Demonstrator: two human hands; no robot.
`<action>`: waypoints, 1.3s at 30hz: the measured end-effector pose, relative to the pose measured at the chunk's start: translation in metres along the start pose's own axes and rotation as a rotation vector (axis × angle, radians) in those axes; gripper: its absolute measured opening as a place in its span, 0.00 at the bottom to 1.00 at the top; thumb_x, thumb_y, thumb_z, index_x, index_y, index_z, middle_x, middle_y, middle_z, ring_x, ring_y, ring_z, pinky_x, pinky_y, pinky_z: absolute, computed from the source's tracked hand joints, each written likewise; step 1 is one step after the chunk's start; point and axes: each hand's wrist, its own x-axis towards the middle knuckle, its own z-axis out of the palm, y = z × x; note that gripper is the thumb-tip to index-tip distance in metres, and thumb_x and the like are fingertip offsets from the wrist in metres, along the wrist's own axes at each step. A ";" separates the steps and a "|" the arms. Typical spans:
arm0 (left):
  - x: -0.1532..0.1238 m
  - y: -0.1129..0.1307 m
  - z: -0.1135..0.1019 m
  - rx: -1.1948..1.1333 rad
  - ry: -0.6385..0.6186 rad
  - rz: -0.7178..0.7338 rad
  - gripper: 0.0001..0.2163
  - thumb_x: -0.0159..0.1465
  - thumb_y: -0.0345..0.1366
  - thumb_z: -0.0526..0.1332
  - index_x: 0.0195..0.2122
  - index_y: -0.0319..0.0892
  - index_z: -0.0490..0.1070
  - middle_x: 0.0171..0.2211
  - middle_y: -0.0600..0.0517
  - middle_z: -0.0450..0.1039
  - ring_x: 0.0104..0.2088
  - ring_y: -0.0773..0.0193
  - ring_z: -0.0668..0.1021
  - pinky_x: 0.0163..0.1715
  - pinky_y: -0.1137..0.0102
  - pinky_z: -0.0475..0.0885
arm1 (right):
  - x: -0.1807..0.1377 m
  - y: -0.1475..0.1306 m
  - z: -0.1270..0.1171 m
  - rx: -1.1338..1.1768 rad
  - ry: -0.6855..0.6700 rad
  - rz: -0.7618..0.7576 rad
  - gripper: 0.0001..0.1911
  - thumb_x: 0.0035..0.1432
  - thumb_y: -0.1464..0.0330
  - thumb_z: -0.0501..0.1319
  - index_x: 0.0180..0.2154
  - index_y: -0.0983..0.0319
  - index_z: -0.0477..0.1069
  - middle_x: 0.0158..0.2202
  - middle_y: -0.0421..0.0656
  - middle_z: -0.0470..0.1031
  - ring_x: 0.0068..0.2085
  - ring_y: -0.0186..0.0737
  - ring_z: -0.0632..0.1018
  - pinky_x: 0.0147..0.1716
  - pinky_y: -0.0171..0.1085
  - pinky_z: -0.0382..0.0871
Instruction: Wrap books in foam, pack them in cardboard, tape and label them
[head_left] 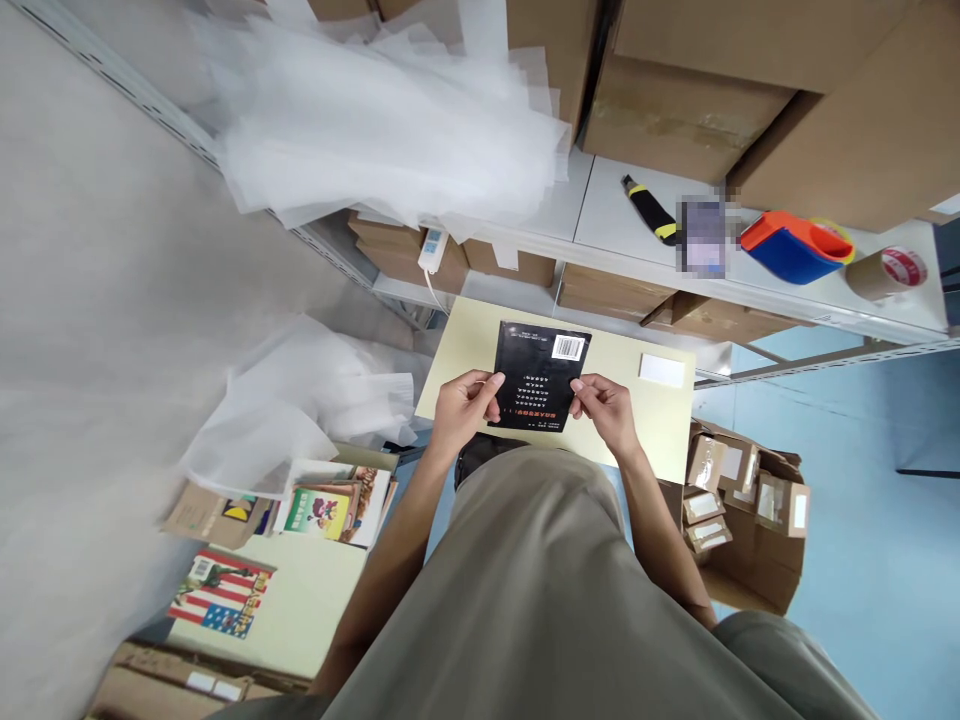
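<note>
A black book [536, 375] with a white barcode label and lines of print is held over the pale yellow table [466, 345]. My left hand [466, 402] pinches its left edge, thumb on top. At the opposite edge my right hand [602, 402] grips it the same way. The print appears upside down from where I look. To the right of my right hand a small white label [661, 370] lies on the tabletop.
A shelf ahead bears white foam sheets [390, 120], a utility knife [649, 210], an orange-blue tape dispenser [796, 245] and a tape roll [886, 272]. An open carton [750, 580] of small parcels stands right. Books [319, 510] and a flag-covered book [221, 592] lie left.
</note>
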 end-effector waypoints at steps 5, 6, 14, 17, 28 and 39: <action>-0.001 0.004 0.003 -0.010 0.050 0.083 0.34 0.69 0.73 0.61 0.39 0.42 0.80 0.24 0.49 0.81 0.25 0.60 0.83 0.28 0.68 0.77 | -0.003 -0.003 -0.006 0.033 -0.026 0.021 0.36 0.69 0.33 0.62 0.31 0.59 0.79 0.32 0.51 0.88 0.30 0.46 0.85 0.28 0.41 0.73; -0.002 0.006 0.004 -0.002 0.049 0.107 0.34 0.71 0.73 0.59 0.42 0.41 0.81 0.27 0.47 0.83 0.27 0.59 0.84 0.29 0.68 0.77 | -0.003 -0.002 -0.007 0.047 -0.039 0.037 0.37 0.69 0.32 0.61 0.32 0.59 0.79 0.32 0.52 0.88 0.31 0.47 0.85 0.30 0.42 0.75; -0.009 0.029 0.019 0.211 -0.097 0.441 0.16 0.73 0.48 0.69 0.57 0.46 0.80 0.42 0.50 0.80 0.40 0.63 0.83 0.42 0.69 0.80 | 0.004 0.027 0.000 0.147 -0.156 0.136 0.32 0.56 0.43 0.79 0.50 0.57 0.79 0.28 0.35 0.80 0.29 0.37 0.76 0.34 0.38 0.72; -0.016 0.032 0.035 0.342 -0.169 0.588 0.15 0.73 0.38 0.68 0.59 0.49 0.80 0.44 0.49 0.76 0.43 0.61 0.82 0.47 0.65 0.81 | 0.006 0.043 0.011 0.200 -0.140 0.142 0.31 0.56 0.45 0.78 0.51 0.56 0.76 0.27 0.34 0.78 0.29 0.37 0.75 0.35 0.39 0.73; -0.025 0.023 0.066 0.628 -0.299 0.642 0.20 0.71 0.32 0.67 0.64 0.53 0.81 0.48 0.47 0.74 0.50 0.54 0.79 0.54 0.59 0.81 | 0.016 0.064 0.018 0.245 -0.014 0.111 0.19 0.53 0.55 0.76 0.42 0.58 0.78 0.30 0.38 0.79 0.34 0.40 0.78 0.37 0.39 0.75; 0.022 -0.073 -0.001 -0.196 0.167 -0.061 0.28 0.64 0.49 0.76 0.64 0.49 0.80 0.47 0.49 0.83 0.46 0.59 0.83 0.47 0.67 0.80 | 0.019 0.038 0.032 -0.041 0.130 -0.108 0.19 0.68 0.53 0.73 0.55 0.55 0.85 0.41 0.44 0.88 0.39 0.44 0.86 0.45 0.45 0.84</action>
